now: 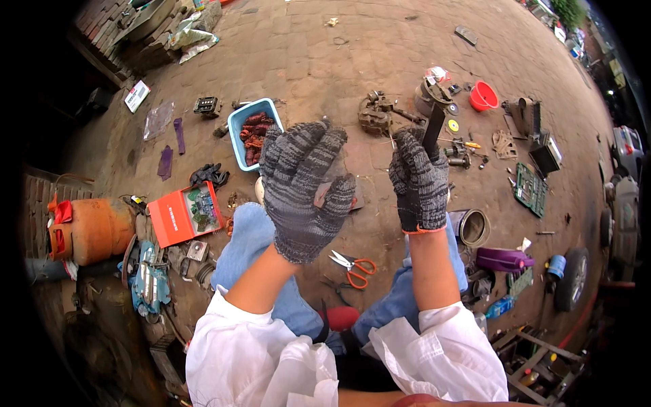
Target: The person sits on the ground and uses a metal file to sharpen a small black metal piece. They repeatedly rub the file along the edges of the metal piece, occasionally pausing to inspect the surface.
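Both forearms rise from the lower edge of the frame, white sleeves pushed back. The left hand (291, 197), in a grey knit glove, is just left of centre — back of the hand to the camera, fingers side by side and partly bent, thumb standing apart at the right; its palm side is hidden. The right hand (422, 183), gloved alike, is right of centre, wrist nearly straight, fingers curled tight around a dark flat bar (435, 127) that points up the frame from the fist. A blue basin (235, 139) of dark-red bundles (253, 146) shows beyond the left fingertips. Orange-handled scissors (349, 264) lie on the ground (298, 61) — between the knees, lower centre.
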### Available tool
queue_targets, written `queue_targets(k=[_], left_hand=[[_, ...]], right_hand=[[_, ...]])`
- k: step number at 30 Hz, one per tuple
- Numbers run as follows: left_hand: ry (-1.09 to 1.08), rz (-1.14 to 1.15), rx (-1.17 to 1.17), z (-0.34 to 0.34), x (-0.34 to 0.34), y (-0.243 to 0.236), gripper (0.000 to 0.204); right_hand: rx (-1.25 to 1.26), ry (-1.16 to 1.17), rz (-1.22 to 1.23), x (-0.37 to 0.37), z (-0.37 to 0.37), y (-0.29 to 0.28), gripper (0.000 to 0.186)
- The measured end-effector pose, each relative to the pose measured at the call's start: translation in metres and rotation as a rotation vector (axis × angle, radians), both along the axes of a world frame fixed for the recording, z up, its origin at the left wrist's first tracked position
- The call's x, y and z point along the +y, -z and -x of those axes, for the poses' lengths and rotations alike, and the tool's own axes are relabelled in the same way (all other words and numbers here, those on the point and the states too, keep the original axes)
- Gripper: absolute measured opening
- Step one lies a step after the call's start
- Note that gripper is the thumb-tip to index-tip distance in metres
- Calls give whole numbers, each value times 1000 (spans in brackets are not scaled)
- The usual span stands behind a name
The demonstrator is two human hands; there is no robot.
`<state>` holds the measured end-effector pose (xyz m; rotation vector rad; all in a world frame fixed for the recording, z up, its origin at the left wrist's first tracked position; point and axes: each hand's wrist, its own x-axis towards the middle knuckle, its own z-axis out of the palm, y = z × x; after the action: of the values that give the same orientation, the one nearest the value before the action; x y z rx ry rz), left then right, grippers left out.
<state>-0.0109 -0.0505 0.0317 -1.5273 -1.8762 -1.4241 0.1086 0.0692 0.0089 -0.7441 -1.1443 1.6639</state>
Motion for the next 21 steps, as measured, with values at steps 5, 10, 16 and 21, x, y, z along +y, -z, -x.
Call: queue_targets(k=[5,10,16,21], left_hand=[[-23,-127,-205,12,-7,-3,34],[210,153,-224,3,0,3,29],[471,310,-779,-5,-2,11,23],[438,303,-953,-6,-5,3,22]], right_hand=[[-160,27,-1,6,-7,-30,10],[-418,-122,-119,-1,-9,-23,12],[-396,-204,-115,-9,-1,-23,13],[-333,-217,-115,-10,2,-19,12]])
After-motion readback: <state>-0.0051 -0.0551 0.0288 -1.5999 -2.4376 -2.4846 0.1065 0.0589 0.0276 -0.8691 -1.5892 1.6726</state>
